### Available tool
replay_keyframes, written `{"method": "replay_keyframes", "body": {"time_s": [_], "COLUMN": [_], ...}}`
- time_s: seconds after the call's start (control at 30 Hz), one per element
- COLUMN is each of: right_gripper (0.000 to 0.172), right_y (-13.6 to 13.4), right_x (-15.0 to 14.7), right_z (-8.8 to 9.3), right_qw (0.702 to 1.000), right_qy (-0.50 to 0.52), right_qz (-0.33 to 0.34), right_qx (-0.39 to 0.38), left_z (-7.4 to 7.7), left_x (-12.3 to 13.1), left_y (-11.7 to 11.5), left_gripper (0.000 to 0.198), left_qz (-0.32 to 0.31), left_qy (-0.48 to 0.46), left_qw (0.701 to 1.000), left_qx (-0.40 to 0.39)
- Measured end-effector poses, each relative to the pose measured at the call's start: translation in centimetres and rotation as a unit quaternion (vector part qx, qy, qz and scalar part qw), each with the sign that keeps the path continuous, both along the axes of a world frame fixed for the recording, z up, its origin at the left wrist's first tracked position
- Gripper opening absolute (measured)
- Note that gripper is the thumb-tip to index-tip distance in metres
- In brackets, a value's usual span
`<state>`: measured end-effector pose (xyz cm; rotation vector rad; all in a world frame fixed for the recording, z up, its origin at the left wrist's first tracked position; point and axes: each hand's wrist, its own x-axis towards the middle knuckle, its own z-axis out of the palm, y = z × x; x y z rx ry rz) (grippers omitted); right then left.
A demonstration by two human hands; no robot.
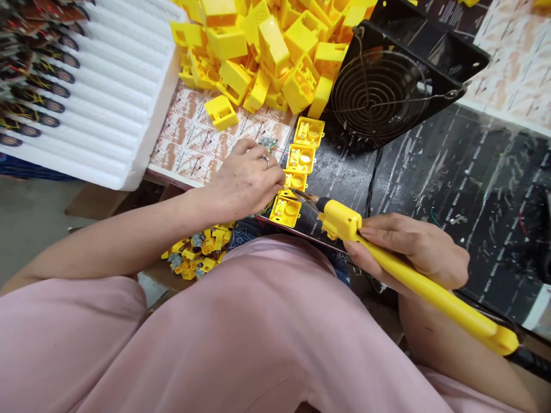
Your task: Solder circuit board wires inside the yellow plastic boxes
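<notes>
The right hand [413, 248] closes firmly round a yellow soldering iron [430, 292], its tip at an open yellow plastic housing [284, 211] on the bench edge. A slip could scorch the plastic or the left hand [243, 184], whose bunched fingers [275, 186] hide whether they hold anything.
</notes>
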<state>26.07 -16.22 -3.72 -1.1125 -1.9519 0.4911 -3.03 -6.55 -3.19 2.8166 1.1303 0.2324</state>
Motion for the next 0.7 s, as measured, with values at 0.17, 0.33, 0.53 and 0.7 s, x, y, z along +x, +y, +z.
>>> {"method": "replay_keyframes", "body": {"time_s": [0.17, 0.33, 0.53, 0.7], "right_gripper": [0.01, 0.019, 0.023, 0.012], "right_y": [0.6, 1.8, 2.3, 2.1], "right_x": [-0.6, -1.3, -0.6, -0.5], "right_z": [0.7, 2.0, 3.0, 3.1], "right_qw": [0.998, 0.992, 0.986, 0.99], "right_qy": [-0.04, -0.039, -0.051, -0.07], "right_qz": [0.033, 0.079, 0.133, 0.11], "right_qx": [0.036, 0.086, 0.086, 0.061], "left_z": [-0.1, 0.0, 0.0, 0.2], "left_x": [0.4, 0.5, 0.7, 0.7], "left_y": [-0.3, -0.1, 0.1, 0.2], "left_gripper": [0.037, 0.028, 0.028, 0.03], "left_qz": [0.004, -0.031, -0.072, -0.082], "left_qy": [0.016, 0.059, 0.062, 0.079], "left_qw": [1.0, 0.997, 0.994, 0.992], "left_qx": [-0.004, 0.023, 0.047, 0.058]}}
